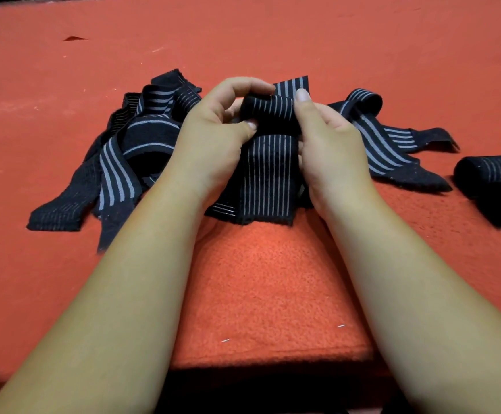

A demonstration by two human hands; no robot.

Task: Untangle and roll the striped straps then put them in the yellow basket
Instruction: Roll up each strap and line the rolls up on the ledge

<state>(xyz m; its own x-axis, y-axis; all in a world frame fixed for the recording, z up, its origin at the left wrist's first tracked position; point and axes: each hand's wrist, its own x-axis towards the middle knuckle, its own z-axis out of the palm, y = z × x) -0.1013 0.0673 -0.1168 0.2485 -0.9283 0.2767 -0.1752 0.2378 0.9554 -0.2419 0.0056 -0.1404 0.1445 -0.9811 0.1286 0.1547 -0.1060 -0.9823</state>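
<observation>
The tangled straps (142, 135) at centre frame were dark navy with pale grey stripes. The rolled straps (494, 180) at the right edge were equally dark, faintly striped. The cloth (273, 294) underneath was orange-red.

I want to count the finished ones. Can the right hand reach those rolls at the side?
Probably, but not yet. The rolls lie uncovered, out beside the right hand. That hand and the left hand both grip a strap, though, so it must let go first.

Both hands (213, 130) (330, 141) pinch part-rolled striped strap (268, 113); tangled straps (130, 135) behind.
</observation>
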